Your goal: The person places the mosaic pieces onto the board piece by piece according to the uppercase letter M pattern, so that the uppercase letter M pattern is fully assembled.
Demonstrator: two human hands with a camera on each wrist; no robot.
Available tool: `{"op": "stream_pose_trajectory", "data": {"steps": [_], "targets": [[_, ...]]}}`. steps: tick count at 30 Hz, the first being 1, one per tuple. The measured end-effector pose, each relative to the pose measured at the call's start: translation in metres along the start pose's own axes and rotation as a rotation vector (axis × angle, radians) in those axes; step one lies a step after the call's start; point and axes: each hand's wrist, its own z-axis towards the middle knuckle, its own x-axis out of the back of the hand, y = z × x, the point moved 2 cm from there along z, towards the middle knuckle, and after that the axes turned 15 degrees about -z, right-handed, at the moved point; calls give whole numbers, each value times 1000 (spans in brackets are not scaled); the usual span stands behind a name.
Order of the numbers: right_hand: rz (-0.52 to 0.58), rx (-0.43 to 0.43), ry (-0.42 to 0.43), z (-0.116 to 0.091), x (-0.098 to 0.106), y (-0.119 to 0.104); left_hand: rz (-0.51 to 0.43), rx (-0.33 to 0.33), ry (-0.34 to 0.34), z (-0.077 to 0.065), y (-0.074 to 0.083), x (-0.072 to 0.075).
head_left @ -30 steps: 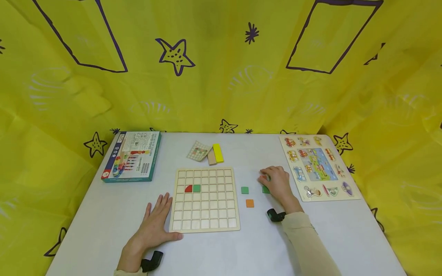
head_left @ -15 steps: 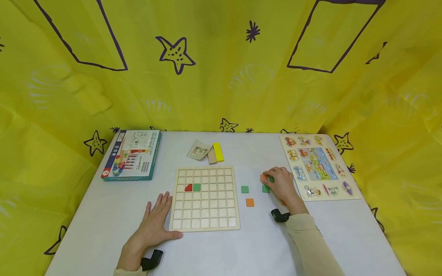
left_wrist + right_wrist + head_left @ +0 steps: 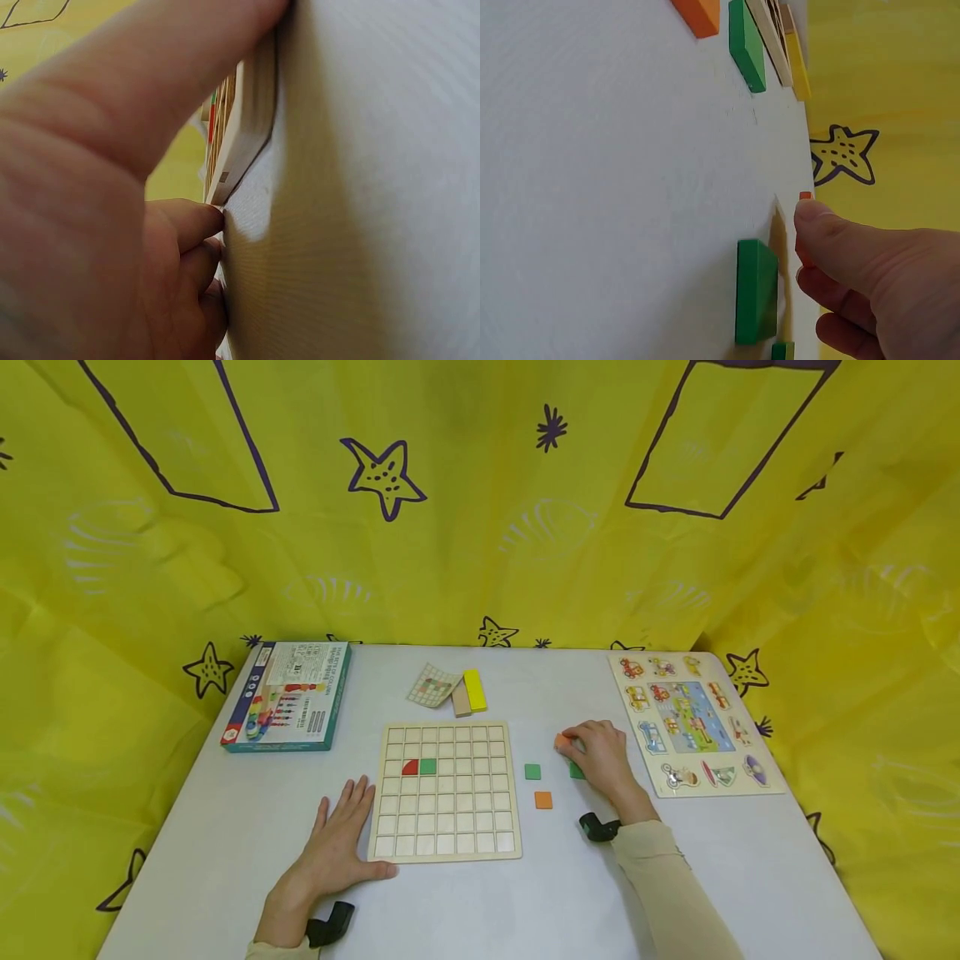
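A light wooden grid board lies on the table, with a red rounded-corner tile and a green square tile side by side in its cells. My left hand rests spread along the board's left edge, thumb at the near corner. In the left wrist view, its fingers reach the board's side. My right hand pinches an orange tile between thumb and fingers, above the table. A green tile shows partly from under that hand. Closer to the board lie another green square and an orange square.
Behind the board are a pattern card, a yellow block and a plain wooden block. A boxed toy set stands at back left. A picture peg puzzle lies at right. Yellow curtains surround the table.
My right hand shifted right, then back left with the orange tile between its fingers. My left hand and the board have stayed put.
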Motion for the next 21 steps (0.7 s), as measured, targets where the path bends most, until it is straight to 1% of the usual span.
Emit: {"op": "stream_pose_trajectory", "data": {"steps": [6,11,14,18,21], "targets": [[34,29,21,6,2,-19,-5,-11,10,-1,-1,-1],[35,62,41,14,3,-39,-4,13,-4,0,-2,-1],[46,86,22,18,-1,-50,-5,20,-9,1,-3,-1],[62,108,-25,21,-7,-66,-8,21,-13,0,-3,-1],[60,128,-37,21,-11,-77,-4,23,-17,0,-4,-1]]}}
